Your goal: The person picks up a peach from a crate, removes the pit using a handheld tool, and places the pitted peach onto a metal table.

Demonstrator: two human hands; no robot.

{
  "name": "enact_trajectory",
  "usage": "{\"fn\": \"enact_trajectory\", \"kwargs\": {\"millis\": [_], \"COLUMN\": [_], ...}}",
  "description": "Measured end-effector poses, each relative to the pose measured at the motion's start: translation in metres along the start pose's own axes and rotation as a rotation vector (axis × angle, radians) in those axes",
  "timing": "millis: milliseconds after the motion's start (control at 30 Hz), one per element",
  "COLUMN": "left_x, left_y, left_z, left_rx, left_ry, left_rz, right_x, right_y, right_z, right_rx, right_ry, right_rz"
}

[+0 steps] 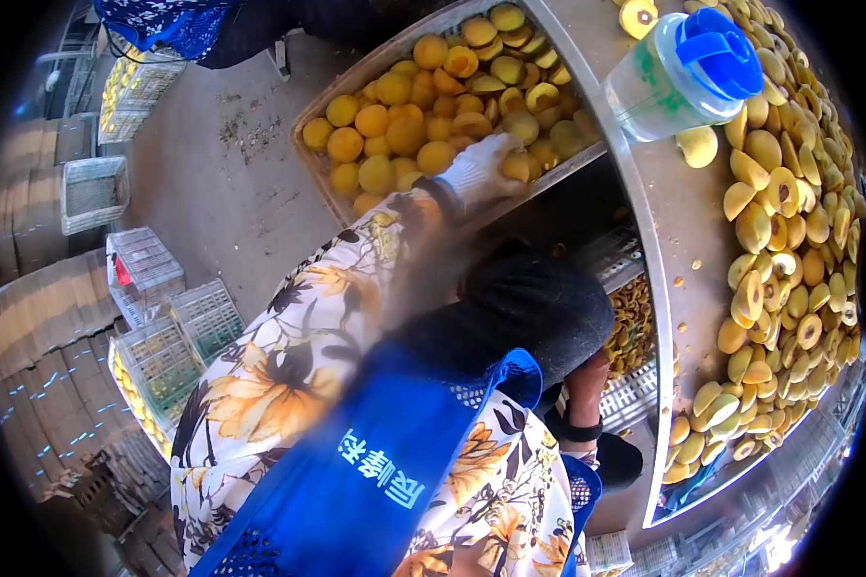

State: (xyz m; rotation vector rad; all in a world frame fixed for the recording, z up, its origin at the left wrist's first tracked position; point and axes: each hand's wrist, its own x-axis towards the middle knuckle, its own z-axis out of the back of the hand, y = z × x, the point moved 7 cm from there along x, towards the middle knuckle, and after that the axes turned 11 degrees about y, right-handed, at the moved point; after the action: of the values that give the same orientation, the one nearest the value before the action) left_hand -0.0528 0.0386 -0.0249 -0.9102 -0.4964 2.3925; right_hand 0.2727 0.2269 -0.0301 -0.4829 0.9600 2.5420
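My left hand [483, 173], in a white glove, reaches into a crate [319, 181] heaped with yellow peaches [394, 88]. Its fingers curl around a peach [517, 165] close to the crate's near right edge. Whole fruit fills most of the crate, while some pieces toward the upper right look cut. A floral sleeve [308, 317] covers that arm. My right hand does not show; my body and the blue apron [385, 462] fill the lower middle.
Halved peaches [789, 250] cover the metal table [688, 308] on the right. A blue-lidded plastic jug [678, 77] stands near its edge. Below is a crate of brown bits [631, 327]. Plastic crates [144, 274] and stacked cardboard [58, 385] stand left. Another person's dark-clothed leg [260, 29] shows above.
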Motion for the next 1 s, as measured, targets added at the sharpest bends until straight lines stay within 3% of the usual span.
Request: {"fn": "enact_trajectory", "kwargs": {"millis": [67, 100, 200, 267, 400, 433, 567, 700, 733, 833, 867, 900, 967, 1000], "left_x": [-0.016, 0.028, 0.021, 0.031, 0.034, 0.036, 0.049, 0.101, 0.107, 0.095, 0.082, 0.064, 0.043, 0.037], "left_y": [-0.016, -0.036, -0.031, -0.033, -0.043, -0.044, -0.037, 0.014, 0.023, 0.02, 0.025, 0.021, 0.037, 0.053], "left_z": [0.009, 0.002, 0.004, -0.007, -0.013, -0.008, 0.062, 0.044, 0.039, 0.056, 0.07, 0.088, 0.113, 0.121], "left_rx": [0.031, 0.053, 0.204, 0.26, 0.356, 0.378, 0.389, 0.396, 0.357, 0.291, 0.16, 0.082, -0.164, -0.373], "left_ry": [-0.037, -0.123, -0.038, -0.107, -0.032, 0.001, -0.212, -0.01, -0.072, -0.006, -0.358, -0.547, -0.827, -0.876], "left_rz": [-0.075, -0.158, -0.061, -0.092, -0.09, -0.103, -0.024, 0.029, 0.036, 0.086, -0.024, -0.022, -0.046, -0.012], "right_x": [0.007, 0.039, 0.043, 0.046, 0.043, 0.045, 0.042, 0.04, 0.04, 0.039, 0.039, 0.038, 0.037, 0.038], "right_y": [0.006, -0.018, 0.003, 0.01, -0.015, -0.012, -0.028, -0.039, -0.032, -0.032, -0.033, -0.034, -0.033, -0.032], "right_z": [0.009, 0.05, 0.064, 0.07, 0.055, 0.057, 0.051, 0.05, 0.053, 0.054, 0.052, 0.05, 0.051, 0.052], "right_rx": [0.187, 0.103, 0.159, 0.135, 0.085, 0.053, -0.033, -0.038, -0.045, -0.027, -0.012, 0.003, 0.031, 0.046], "right_ry": [0.067, -0.045, -0.074, -0.069, -0.064, -0.108, -0.133, -0.133, -0.161, -0.165, -0.155, -0.145, -0.123, -0.117], "right_rz": [0.031, 0.041, 0.035, 0.062, 0.05, 0.056, 0.073, 0.063, 0.055, 0.038, 0.033, 0.028, 0.031, 0.036]}}
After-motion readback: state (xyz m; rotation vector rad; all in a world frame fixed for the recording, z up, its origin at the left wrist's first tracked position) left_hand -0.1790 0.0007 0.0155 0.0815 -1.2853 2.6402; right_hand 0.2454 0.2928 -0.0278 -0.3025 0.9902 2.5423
